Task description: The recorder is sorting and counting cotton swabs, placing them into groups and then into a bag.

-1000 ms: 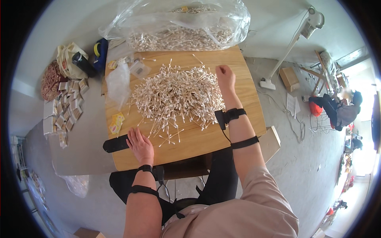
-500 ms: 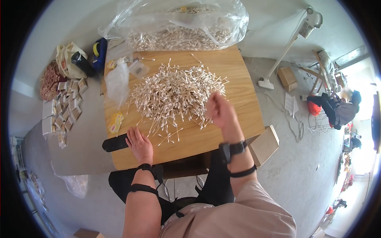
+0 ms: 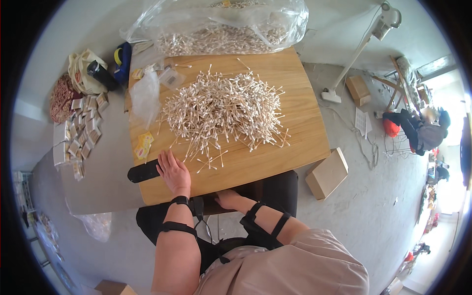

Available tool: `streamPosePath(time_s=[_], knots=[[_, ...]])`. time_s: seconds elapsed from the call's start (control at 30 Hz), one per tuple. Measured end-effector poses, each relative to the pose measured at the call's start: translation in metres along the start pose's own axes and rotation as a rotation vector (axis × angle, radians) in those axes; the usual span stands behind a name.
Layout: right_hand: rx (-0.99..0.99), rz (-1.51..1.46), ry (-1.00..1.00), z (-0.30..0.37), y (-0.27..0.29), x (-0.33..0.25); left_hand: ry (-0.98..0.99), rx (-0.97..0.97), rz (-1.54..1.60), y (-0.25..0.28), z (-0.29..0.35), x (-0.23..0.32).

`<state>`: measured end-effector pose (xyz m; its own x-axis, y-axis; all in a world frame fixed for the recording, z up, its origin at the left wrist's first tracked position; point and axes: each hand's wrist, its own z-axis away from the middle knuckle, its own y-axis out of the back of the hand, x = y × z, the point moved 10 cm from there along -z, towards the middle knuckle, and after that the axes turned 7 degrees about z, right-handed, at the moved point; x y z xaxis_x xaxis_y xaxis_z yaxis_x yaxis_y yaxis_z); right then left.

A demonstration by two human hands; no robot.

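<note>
A large heap of wooden-stemmed cotton swabs (image 3: 223, 110) lies on the wooden table (image 3: 295, 142). My left hand (image 3: 174, 173) rests palm down near the front left edge, fingers stretched out. Its fingertips meet the right end of a long black rounded object (image 3: 142, 171), whose kind I cannot make out. A few stray swabs lie just beyond this hand. My right hand (image 3: 227, 199) is low in front of my lap, by the dark opening under the table's front edge. Its fingers are partly hidden there, so its grip cannot be seen.
A clear bag (image 3: 221, 37) of swabs stands behind the heap. Yellow cards (image 3: 144, 145) and plastic bags (image 3: 145, 103) lie on the left. Small packs (image 3: 88, 130), a black bottle (image 3: 102, 74) and a tape dispenser (image 3: 123, 61) are farther left. A cardboard box (image 3: 328, 174) stands right.
My right hand has left the heap's right side and come down towards my lap, below the table edge. Several swabs now stick out at the heap's lower right. My left hand stays put.
</note>
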<state>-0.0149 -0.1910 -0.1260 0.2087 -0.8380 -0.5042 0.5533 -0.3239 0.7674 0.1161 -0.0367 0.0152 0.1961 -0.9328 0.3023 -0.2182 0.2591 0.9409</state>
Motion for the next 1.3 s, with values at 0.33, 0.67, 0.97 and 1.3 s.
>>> streamPosePath(time_s=[0.33, 0.67, 0.97, 1.3], knots=[[-0.346, -0.884, -0.013, 0.014, 0.204, -0.024, -0.016, 0.045, -0.005, 0.004, 0.002, -0.005], [0.477, 0.396, -0.172, -0.066, 0.369, 0.041, 0.006, 0.024, 0.009, 0.002, 0.001, -0.007], [0.368, 0.196, -0.246, -0.116, 0.429, 0.093, -0.002, 0.042, -0.011, 0.003, 0.003, -0.014], [0.592, -0.200, -0.124, -0.120, 0.471, 0.208, -0.021, 0.039, 0.003, -0.003, 0.000, 0.000]])
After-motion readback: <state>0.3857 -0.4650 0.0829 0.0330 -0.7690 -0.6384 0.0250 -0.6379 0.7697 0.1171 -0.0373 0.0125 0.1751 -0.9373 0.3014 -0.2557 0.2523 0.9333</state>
